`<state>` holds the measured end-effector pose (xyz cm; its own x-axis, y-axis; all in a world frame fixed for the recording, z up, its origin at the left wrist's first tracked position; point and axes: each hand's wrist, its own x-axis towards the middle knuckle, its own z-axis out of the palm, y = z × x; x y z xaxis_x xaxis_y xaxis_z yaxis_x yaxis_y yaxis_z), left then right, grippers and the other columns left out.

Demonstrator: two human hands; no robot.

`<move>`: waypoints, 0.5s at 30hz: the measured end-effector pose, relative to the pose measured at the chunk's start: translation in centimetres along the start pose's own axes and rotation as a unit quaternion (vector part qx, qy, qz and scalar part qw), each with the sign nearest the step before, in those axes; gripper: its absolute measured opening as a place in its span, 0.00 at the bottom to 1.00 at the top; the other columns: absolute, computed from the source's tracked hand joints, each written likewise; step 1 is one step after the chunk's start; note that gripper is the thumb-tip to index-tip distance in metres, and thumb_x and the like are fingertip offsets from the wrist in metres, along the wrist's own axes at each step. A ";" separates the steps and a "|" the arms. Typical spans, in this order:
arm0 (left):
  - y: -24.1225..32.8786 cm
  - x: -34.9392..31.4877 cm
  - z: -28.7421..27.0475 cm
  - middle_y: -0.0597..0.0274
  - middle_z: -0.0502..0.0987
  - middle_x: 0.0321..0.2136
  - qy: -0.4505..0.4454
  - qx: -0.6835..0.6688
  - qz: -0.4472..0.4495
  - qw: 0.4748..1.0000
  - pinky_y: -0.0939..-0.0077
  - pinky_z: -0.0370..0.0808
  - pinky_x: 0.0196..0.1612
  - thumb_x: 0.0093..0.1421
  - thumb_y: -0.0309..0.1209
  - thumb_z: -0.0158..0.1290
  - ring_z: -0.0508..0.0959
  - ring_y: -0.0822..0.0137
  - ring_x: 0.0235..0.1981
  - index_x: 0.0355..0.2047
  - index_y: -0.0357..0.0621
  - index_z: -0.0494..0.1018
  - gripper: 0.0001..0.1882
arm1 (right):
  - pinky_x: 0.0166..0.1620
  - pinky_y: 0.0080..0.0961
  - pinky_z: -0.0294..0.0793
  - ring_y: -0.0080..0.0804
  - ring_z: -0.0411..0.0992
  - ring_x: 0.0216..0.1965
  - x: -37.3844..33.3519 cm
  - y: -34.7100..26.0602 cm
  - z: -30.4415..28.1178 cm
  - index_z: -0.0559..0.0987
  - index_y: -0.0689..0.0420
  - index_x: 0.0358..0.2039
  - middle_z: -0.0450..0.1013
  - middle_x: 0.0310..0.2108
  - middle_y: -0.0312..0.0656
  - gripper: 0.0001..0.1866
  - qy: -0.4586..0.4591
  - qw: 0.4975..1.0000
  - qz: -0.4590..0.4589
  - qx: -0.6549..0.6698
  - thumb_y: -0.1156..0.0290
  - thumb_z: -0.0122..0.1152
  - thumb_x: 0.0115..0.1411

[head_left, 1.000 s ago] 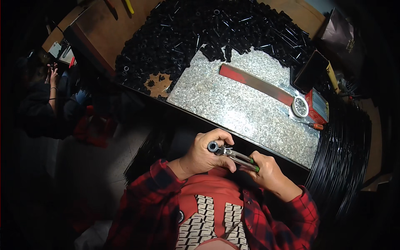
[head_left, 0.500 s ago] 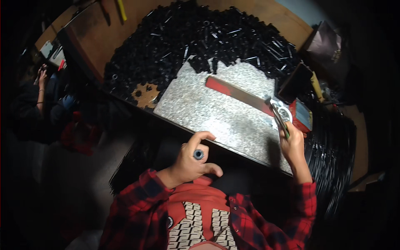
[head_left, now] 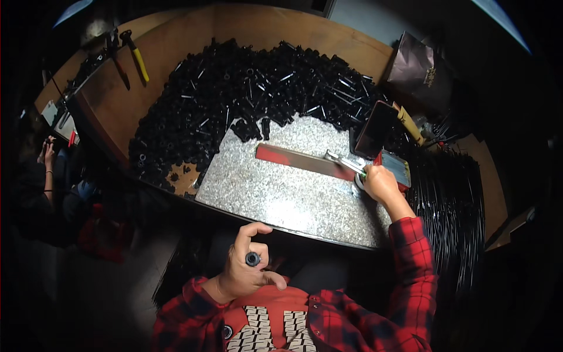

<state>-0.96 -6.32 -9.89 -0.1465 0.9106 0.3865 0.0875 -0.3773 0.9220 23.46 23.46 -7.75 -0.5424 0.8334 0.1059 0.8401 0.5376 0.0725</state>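
- Nearest, the left hand (head_left: pixel 246 270) is raised close to the person's chest, below the near edge of the surface; it pinches one small black round part (head_left: pixel 253 259) between its fingers, the thumb curled over it.
- Beyond it lies one speckled grey metal sheet (head_left: pixel 275 188), flat on the wooden surface (head_left: pixel 117 105) and reaching to its near edge.
- To the right, the right hand (head_left: pixel 380 183) rests on the sheet's right end, clenched around one pair of pliers (head_left: pixel 346 164) whose metal tips point left and far.
- Just left of the pliers, one long flat blade (head_left: pixel 299 161), red at its left end, lies across the sheet.
- One dark phone (head_left: pixel 375 129) stands tilted just beyond the right hand.
- Farther off, one large heap of black parts (head_left: pixel 234 100), too many to count, covers the middle of the surface and touches the sheet's far edge.
- Far left, one yellow-handled tool (head_left: pixel 138 57) lies on bare wood.
- Far right, one dark bag (head_left: pixel 419 73) stands; what it holds is hidden.
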 end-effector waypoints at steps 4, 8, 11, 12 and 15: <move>-0.2 -0.1 -0.2 0.76 0.57 0.11 -0.018 0.028 -0.022 0.999 0.90 0.55 0.20 0.33 0.49 0.68 0.61 0.84 0.14 0.51 0.36 0.53 0.51 | 0.38 0.44 0.73 0.54 0.74 0.32 0.0 0.1 0.5 0.77 0.59 0.27 0.75 0.27 0.55 0.08 0.014 1.000 0.009 0.009 0.69 0.53 0.51; -0.4 -0.1 -0.2 0.76 0.59 0.12 -0.016 0.023 -0.039 0.999 0.90 0.56 0.20 0.35 0.47 0.68 0.61 0.83 0.15 0.51 0.37 0.53 0.50 | 0.37 0.45 0.72 0.55 0.73 0.33 0.0 0.8 1.3 0.74 0.62 0.28 0.74 0.26 0.55 0.09 0.044 0.998 0.007 0.034 0.68 0.59 0.52; -0.6 0.0 -0.1 0.76 0.59 0.12 0.003 -0.017 -0.043 0.999 0.90 0.56 0.20 0.35 0.47 0.69 0.61 0.83 0.15 0.51 0.38 0.53 0.49 | 0.36 0.46 0.70 0.57 0.72 0.33 -0.3 1.0 1.2 0.72 0.63 0.28 0.73 0.26 0.56 0.11 0.075 0.995 0.000 0.061 0.68 0.61 0.52; -0.7 0.1 -0.1 0.77 0.59 0.12 0.005 -0.019 -0.049 0.999 0.90 0.56 0.20 0.36 0.46 0.69 0.61 0.84 0.15 0.51 0.38 0.53 0.49 | 0.36 0.47 0.70 0.57 0.72 0.33 -0.6 0.9 1.0 0.71 0.63 0.27 0.73 0.26 0.56 0.11 0.095 0.993 -0.001 0.074 0.68 0.60 0.52; -1.1 0.4 -0.1 0.77 0.59 0.12 0.005 -0.014 -0.049 0.999 0.90 0.56 0.20 0.36 0.46 0.69 0.61 0.84 0.15 0.51 0.38 0.53 0.49 | 0.34 0.48 0.68 0.58 0.71 0.32 -1.7 -1.5 -0.9 0.70 0.63 0.26 0.72 0.25 0.57 0.10 0.121 0.985 0.005 0.122 0.70 0.58 0.53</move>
<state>-1.18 -5.56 -10.73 -0.1624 0.9417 0.2947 0.0446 -0.2914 0.9556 23.14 21.16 -7.15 -0.4944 0.7992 0.3418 0.8052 0.5692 -0.1662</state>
